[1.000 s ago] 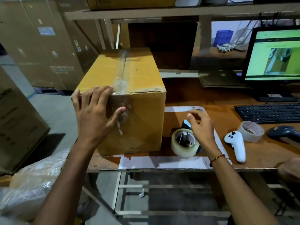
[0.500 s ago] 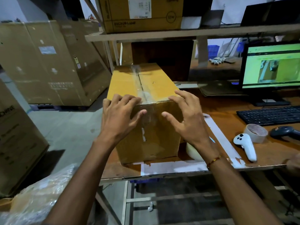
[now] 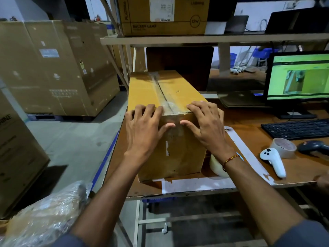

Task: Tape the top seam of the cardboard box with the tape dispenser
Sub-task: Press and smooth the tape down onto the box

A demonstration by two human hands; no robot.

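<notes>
At 7 o'clock, nearest the viewer, a crinkled clear plastic bundle (image 3: 44,216) is cut off by the frame's lower edge; what it wraps cannot be made out. Two bare forearms reach up from the bottom toward a cardboard box (image 3: 183,157) standing on the near left part of a brown table (image 3: 249,139), at the centre of view. The left hand (image 3: 144,132) lies flat over the box's near top edge, fingers spread on the lid, thumb pressed on the front face. The right hand (image 3: 206,125) mirrors it at 1 o'clock from the left, thumb tips almost meeting. Neither grip closes around anything; both palms press open against the cardboard. Clear tape (image 3: 160,90) runs along the top seam from the far edge down over the near edge between the hands; its wrinkles blur the seam line.

Behind the right wrist, at 4 o'clock from the box, a pale tape roll (image 3: 216,166) peeks out, mostly hidden; whether it sits in a dispenser cannot be told. Farther toward 3 o'clock lie a white handheld controller (image 3: 272,161), a second tape roll (image 3: 283,147), and a dark barcode scanner (image 3: 313,147) cut off by the right edge. Beyond them sit a black keyboard (image 3: 297,129) and a monitor (image 3: 299,77) showing a green screen, both clipped at the right. At 12 o'clock a shelf (image 3: 213,39) carries a carton (image 3: 163,15) printed "BACKUP LAMP". Large cartons (image 3: 53,68) stand on the floor at 10 o'clock.
</notes>
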